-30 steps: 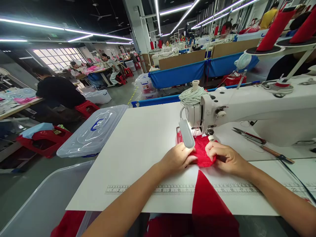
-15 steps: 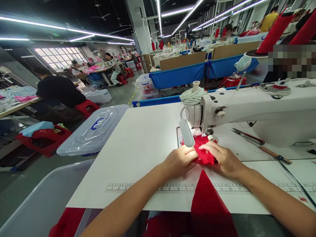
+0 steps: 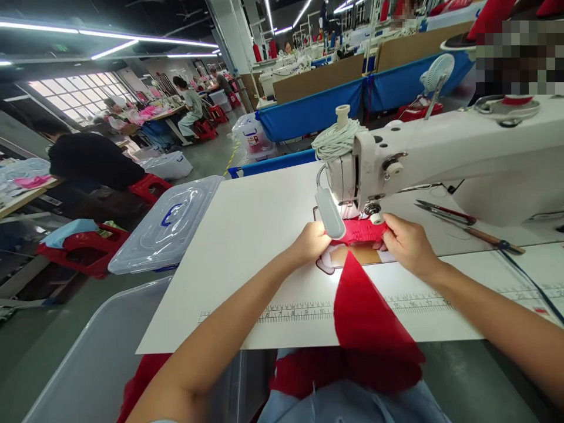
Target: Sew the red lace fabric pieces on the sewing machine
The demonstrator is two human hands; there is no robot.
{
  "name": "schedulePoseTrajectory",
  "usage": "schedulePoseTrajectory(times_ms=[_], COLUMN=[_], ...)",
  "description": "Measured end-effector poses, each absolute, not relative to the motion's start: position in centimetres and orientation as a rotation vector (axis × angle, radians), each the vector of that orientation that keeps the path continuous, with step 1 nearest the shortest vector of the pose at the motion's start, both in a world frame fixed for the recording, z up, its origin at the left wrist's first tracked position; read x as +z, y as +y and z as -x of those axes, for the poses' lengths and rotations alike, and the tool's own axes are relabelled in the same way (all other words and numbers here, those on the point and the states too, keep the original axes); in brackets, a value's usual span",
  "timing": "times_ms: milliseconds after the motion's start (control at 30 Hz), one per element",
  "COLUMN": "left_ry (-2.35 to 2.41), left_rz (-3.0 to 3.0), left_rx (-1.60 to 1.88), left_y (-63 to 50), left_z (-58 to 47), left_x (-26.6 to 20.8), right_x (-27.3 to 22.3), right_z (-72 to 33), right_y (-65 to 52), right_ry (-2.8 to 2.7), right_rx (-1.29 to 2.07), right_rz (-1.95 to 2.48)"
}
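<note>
Red fabric [image 3: 359, 231] lies under the head of a white sewing machine [image 3: 423, 154], stretched sideways between my two hands. My left hand [image 3: 311, 241] pinches its left end, the fingertips partly behind a small grey lamp [image 3: 330, 214]. At the right end my right hand [image 3: 406, 242] grips the cloth, thumb on top and fingers curled beneath. A pointed red cloth piece [image 3: 368, 305] runs from just below the seam area over the table's front edge onto my lap. The needle itself is hidden from me.
Scissors [image 3: 445, 211] and a wooden-handled tool [image 3: 496, 239] lie right of the machine head. A ruler strip [image 3: 299, 311] runs along the white table [image 3: 211, 235]. Left of it are a clear lid [image 3: 170, 220] and an open plastic bin [image 3: 101, 346]. Other people sit farther off.
My hands have moved apart, drawing the bunched red fabric out into a flatter strip. The pointed cloth sits farther up the table. My view has tilted down, bringing my lap into sight.
</note>
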State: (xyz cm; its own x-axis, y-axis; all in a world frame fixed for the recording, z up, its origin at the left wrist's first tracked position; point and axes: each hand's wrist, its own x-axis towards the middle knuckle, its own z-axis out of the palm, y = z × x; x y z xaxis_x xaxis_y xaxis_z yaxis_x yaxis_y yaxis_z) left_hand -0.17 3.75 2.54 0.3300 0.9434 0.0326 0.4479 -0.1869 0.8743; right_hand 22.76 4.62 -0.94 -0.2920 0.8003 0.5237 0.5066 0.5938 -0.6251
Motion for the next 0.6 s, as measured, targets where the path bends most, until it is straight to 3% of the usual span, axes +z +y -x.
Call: schedulePoseTrajectory(times_ms=[133, 367, 600], left_ry=[1.162, 1.050, 1.222], left_rz=[-1.775, -1.819, -1.801], left_rx=[0.724, 0.640, 0.734], left_y=[4.3, 4.5, 4.2], left_z=[-0.2, 0.0, -0.2], left_x=[3.1, 4.8, 3.1], right_x=[-1.0, -0.9, -0.5], right_z=[-22.7, -23.0, -23.1], right_y=[4.7, 5.0, 5.0], right_ry=[-1.894, -1.958, -1.841], right_rx=[0.600, 0.164, 0.202], right_rz=[1.107, 1.098, 1.065])
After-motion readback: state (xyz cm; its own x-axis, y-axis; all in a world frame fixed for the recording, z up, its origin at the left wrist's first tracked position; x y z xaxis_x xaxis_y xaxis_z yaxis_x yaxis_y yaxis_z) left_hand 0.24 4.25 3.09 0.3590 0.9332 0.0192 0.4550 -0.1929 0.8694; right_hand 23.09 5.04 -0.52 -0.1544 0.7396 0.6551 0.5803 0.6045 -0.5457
